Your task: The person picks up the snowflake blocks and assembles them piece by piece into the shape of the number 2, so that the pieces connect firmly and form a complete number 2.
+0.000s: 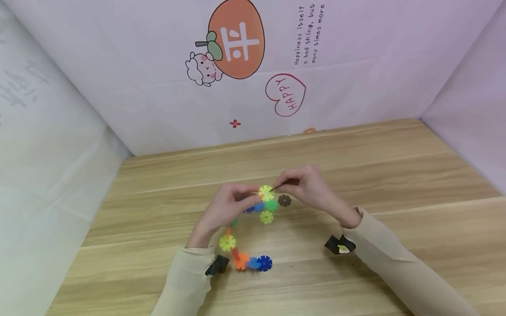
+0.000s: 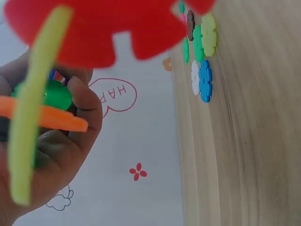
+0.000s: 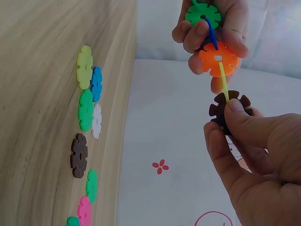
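In the head view my left hand [image 1: 225, 208] holds a chain of slotted plastic snowflake discs above the table. Its chain curves down past the wrist through a yellow disc [image 1: 227, 242] and an orange disc [image 1: 241, 261] to a dark blue disc [image 1: 265, 263]. My right hand [image 1: 310, 186] pinches a dark brown disc [image 3: 217, 111] between thumb and fingers. The brown disc meets the edge of a yellow disc [image 1: 266, 193], which joins an orange disc [image 3: 212, 61] at the left fingers. How deep the slots sit is hidden by the thumb.
Loose discs lie on the wooden table beyond the chain: brown [image 3: 79, 155], green [image 3: 85, 110], yellow [image 3: 84, 67], blue [image 3: 96, 84], white [image 3: 96, 121] and pink [image 3: 84, 211]. A printed white sheet [image 1: 158, 87] stands behind the table.
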### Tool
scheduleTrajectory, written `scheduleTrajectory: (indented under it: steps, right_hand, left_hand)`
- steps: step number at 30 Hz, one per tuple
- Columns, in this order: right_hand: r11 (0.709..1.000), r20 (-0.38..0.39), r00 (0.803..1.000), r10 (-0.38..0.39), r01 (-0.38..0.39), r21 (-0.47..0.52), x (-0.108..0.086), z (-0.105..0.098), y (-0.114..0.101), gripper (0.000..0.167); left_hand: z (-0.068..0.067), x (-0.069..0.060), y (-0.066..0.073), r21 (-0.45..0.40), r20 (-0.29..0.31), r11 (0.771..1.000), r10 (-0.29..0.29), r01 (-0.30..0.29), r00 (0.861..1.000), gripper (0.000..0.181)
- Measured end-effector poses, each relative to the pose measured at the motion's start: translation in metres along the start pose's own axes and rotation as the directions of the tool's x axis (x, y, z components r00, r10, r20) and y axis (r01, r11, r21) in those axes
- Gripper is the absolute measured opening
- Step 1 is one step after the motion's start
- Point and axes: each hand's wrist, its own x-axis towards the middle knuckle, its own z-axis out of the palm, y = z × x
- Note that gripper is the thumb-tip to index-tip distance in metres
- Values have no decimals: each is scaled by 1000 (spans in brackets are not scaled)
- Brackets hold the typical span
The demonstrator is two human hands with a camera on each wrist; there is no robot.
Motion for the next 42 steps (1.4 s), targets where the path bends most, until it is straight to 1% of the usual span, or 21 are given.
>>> scheduleTrajectory:
  steps: [4,7,9,12,18,22,25,29,32,36,38,39,42]
  right_hand:
    - [1000,3,1000,-4,4,13,1,0,0,13]
    - [1000,15,1000,-15,15,21,2,-2,1,12]
    - [999,21,1000,-20,19,28,2,-2,2,12]
    - [999,26,1000,-14,13,37,2,-4,1,12]
    - [1000,37,999,-5,6,-19,1,-4,1,13]
    - [1000,66,998,0,2,-29,1,-4,2,14]
    - [999,93,996,14,-11,-37,0,-7,4,22]
    - [995,100,991,88,-82,-62,0,-16,10,33]
    - [984,87,983,162,-154,-95,0,-23,17,31]
    - [964,92,970,227,-210,-165,-1,-29,29,27]
    - [949,106,958,266,-241,-204,-3,-31,35,25]
    - [938,113,949,294,-264,-226,-4,-32,38,24]
    - [894,135,912,388,-338,-293,-7,-34,45,24]
  left_hand:
    - [-2,-1,0,1,1,1000,-4,4,1000,28]
    - [-3,-2,0,20,9,1000,-3,3,1000,33]
    - [-3,-2,1,25,20,1000,1,-2,1000,36]
    - [-3,-2,2,8,45,1000,15,-15,999,39]
    - [-1,0,-2,-23,80,998,62,-60,995,41]
    - [0,0,-2,-14,98,998,63,-62,993,43]
    - [0,0,-2,3,98,998,55,-55,994,43]
    - [-1,0,-1,19,81,999,41,-43,996,42]
    - [-1,0,-1,29,69,999,34,-36,997,41]
    - [-1,-1,-1,40,62,999,31,-34,998,41]
    - [-1,-1,-1,44,61,998,32,-35,998,41]
    - [-1,-1,-1,47,61,998,33,-36,998,41]
    - [-2,-2,-1,57,60,998,35,-38,998,41]
